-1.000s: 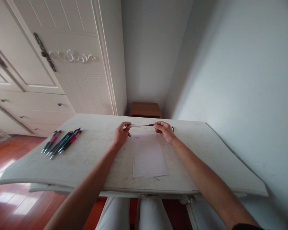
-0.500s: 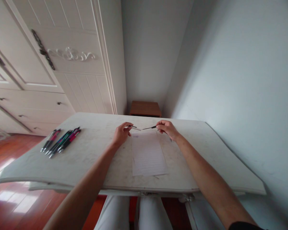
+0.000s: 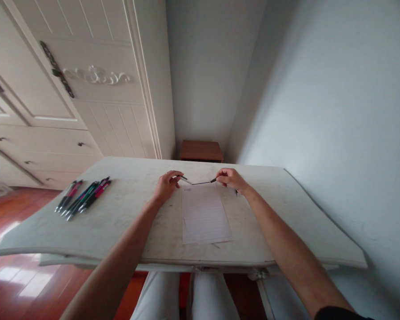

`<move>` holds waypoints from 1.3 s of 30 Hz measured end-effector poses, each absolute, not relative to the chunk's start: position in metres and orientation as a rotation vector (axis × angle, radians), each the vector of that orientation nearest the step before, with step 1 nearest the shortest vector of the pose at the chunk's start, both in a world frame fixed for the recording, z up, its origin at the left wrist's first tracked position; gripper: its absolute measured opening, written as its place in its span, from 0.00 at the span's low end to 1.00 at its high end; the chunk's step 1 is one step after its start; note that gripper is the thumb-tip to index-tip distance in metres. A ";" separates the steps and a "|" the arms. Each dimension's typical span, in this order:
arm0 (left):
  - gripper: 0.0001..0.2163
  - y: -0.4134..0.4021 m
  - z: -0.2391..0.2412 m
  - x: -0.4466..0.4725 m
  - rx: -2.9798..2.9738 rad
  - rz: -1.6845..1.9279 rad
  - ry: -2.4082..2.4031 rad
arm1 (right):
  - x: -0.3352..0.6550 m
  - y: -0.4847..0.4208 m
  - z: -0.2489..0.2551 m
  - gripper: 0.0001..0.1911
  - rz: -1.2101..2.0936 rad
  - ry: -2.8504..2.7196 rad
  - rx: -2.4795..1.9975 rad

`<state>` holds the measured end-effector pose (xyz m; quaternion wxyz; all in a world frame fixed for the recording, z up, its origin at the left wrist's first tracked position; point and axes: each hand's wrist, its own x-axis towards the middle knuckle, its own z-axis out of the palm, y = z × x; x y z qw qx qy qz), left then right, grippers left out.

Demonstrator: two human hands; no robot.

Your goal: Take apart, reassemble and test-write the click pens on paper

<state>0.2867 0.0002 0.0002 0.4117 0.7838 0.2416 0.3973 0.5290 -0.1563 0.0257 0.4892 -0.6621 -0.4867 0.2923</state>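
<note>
My left hand (image 3: 166, 186) is closed in a pinch on a white pen barrel (image 3: 187, 181) with a dark clip, its free end angled right and down. From the other side, my right hand (image 3: 232, 179) pinches a black pen part, out of which a thin dark refill (image 3: 202, 183) points left. The refill's tip is at the barrel's end; whether it has entered cannot be made out. Both hands are above the far edge of a lined sheet of paper (image 3: 206, 215). A small dark piece (image 3: 236, 193) shows beneath my right wrist.
Several pens (image 3: 86, 198) lie in a group on the left of the white table (image 3: 136, 173). A thin small piece (image 3: 215, 246) lies by the paper's near edge. Beyond are a white wardrobe (image 3: 116, 120), a brown wooden stand (image 3: 202, 150) and the right wall.
The refill and the barrel have come together, end to end, and both now tilt a little more downward. My hands have barely moved, and the view has shifted slightly.
</note>
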 end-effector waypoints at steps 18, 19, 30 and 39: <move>0.11 0.002 -0.004 0.288 1.952 1.057 0.589 | 0.526 -0.158 0.029 0.06 0.656 -1.319 -1.788; 0.11 0.002 -0.002 0.287 1.952 1.056 0.598 | 0.526 -0.158 0.029 0.05 0.651 -1.319 -1.785; 0.13 -0.003 0.008 0.284 1.963 1.137 0.567 | 0.531 -0.155 0.023 0.05 0.569 -1.313 -1.713; 0.13 -0.002 0.009 0.284 1.942 1.179 0.668 | 0.535 -0.152 0.018 0.08 0.470 -1.405 -1.728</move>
